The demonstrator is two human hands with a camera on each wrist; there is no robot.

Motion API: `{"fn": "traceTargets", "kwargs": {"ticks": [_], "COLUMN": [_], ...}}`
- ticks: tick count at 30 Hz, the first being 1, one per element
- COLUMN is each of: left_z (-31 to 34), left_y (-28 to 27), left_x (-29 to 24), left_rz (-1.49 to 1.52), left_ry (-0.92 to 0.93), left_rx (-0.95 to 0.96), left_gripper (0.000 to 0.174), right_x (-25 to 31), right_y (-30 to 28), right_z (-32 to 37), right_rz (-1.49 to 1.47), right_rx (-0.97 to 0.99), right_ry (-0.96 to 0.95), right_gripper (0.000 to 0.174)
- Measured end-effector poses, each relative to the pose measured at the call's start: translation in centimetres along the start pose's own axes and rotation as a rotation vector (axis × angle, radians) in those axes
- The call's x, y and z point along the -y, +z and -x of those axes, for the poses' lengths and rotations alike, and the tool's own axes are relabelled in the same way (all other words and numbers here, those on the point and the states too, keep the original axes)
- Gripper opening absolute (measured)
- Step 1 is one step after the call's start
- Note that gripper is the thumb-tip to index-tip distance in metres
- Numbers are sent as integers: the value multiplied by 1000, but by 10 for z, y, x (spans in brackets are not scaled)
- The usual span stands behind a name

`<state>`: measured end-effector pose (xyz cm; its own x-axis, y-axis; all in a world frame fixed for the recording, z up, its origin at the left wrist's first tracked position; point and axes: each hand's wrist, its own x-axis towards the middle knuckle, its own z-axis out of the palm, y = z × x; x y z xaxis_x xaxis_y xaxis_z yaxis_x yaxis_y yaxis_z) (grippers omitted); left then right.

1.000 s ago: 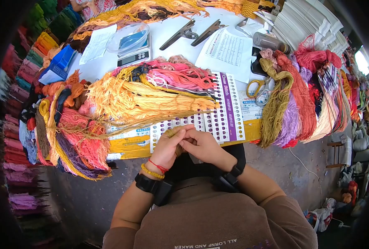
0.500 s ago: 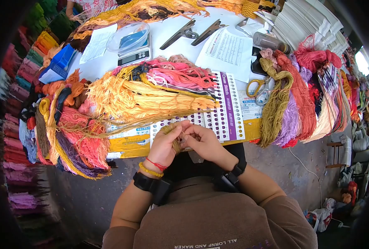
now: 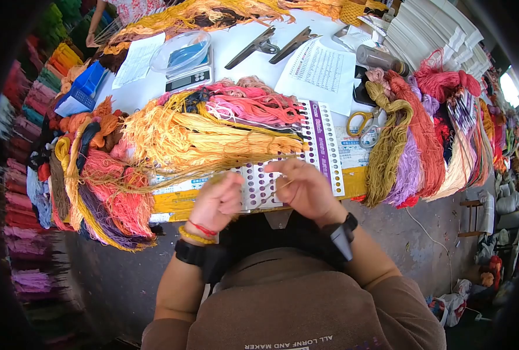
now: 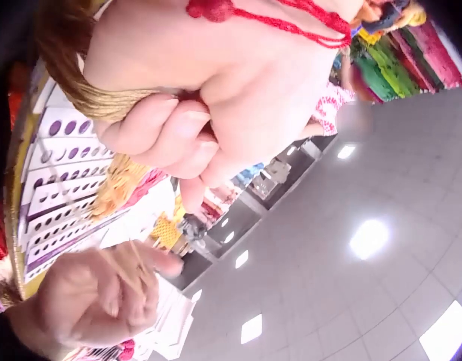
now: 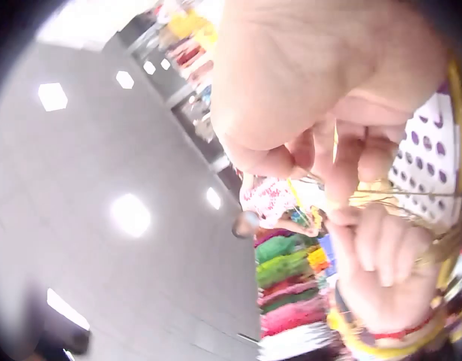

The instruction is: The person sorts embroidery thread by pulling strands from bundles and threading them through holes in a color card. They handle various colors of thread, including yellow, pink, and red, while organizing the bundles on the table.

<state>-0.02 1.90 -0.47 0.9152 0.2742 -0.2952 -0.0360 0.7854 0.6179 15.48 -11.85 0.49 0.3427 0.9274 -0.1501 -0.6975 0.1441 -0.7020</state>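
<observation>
My left hand (image 3: pixel 217 201) is curled round a tan-brown thread bundle, mostly hidden in the head view; the wrist view shows the bundle (image 4: pixel 103 99) running through its folded fingers. To its right, separated by a gap, my right hand (image 3: pixel 309 189) has bent fingers with thin tan strands (image 4: pixel 127 267) at them. A taut thread (image 5: pixel 422 194) appears beside both hands in the right wrist view. Under and behind the hands lies a white card (image 3: pixel 320 146) with rows of holes and a purple strip. Orange-yellow skeins (image 3: pixel 207 140) lie across it.
Scissors (image 3: pixel 361 127) lie right of the card. Mixed skeins hang over the table edge at left (image 3: pixel 116 192) and right (image 3: pixel 408 151). Behind are a scale (image 3: pixel 196 79), two large clips, papers and a blue box (image 3: pixel 81 90). Another person is at the back left.
My hands have moved apart from being together, the left one leftward with the bundle, the right one rightward with thin strands. The other person's arm at the back left has shifted leftward.
</observation>
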Motion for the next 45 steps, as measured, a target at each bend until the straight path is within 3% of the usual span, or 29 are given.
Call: {"fn": "traceTargets", "kwargs": {"ticks": [2,5,6,7,8,9,10,11,12,14,17,19,20,22,25,31,35,38,41,45], "left_z": [8,30,41,54,70,88,107,122,128,134,76,28,5,-28,-66,-110,-116,-117,-122,-132], "left_y": [-15,-45,-58,-73,-92,-112,-132,-134,-131,-125,-56,-10,4,39,72,64,67,76,80,77], "left_x": [-14,-47,-60,-75,-91,-108,-122,-134,-138,-144,-111,-77,-56,-26,5,37,40,43,51,54], "left_rz": [191,271,247,223,263,302,266,317,318,156,30,-25,-77,-131,-321,-288,-345,-507,-809,-724], "left_ry": [85,243,303,363,385,406,490,588,587,657,431,238,150,-26,-181,-289,-259,-209,92,72], "left_rx": [-30,-102,-213,-323,-319,-315,-378,-583,-583,-618,-550,-444,-348,-220,-105,-173,-217,-260,-228,-200], "left_gripper": [22,23,20,18,18,17,17,19,19,18,13,10,6,14,24,30,27,21,19,16], "right_x": [21,56,71,91,112,142,182,219,256,331,270,205,165,100,51,34,32,32,37,49], "right_y": [-12,-49,-67,-93,-120,-130,-162,-193,-223,-279,-151,-121,-113,-104,-93,-99,-99,-102,-103,-101], "right_z": [4,15,21,30,41,60,78,108,137,191,132,81,56,23,5,-3,-7,-12,-14,-16], "right_rz": [-329,-300,-230,-99,34,450,131,350,574,402,1143,1381,1133,882,862,1231,1184,1052,1080,1031], "right_rx": [137,111,81,-90,-260,-422,-555,-692,-887,-1011,-1215,-922,-651,-464,-411,-433,-452,-441,-416,-369], "right_ry": [-12,-100,-149,-213,-275,-465,-609,-816,-997,-1269,-1192,-949,-857,-532,-186,-239,-318,-226,-192,-100], "right_gripper": [7,8,7,4,2,2,3,8,13,15,15,13,13,14,16,12,15,16,18,17]}}
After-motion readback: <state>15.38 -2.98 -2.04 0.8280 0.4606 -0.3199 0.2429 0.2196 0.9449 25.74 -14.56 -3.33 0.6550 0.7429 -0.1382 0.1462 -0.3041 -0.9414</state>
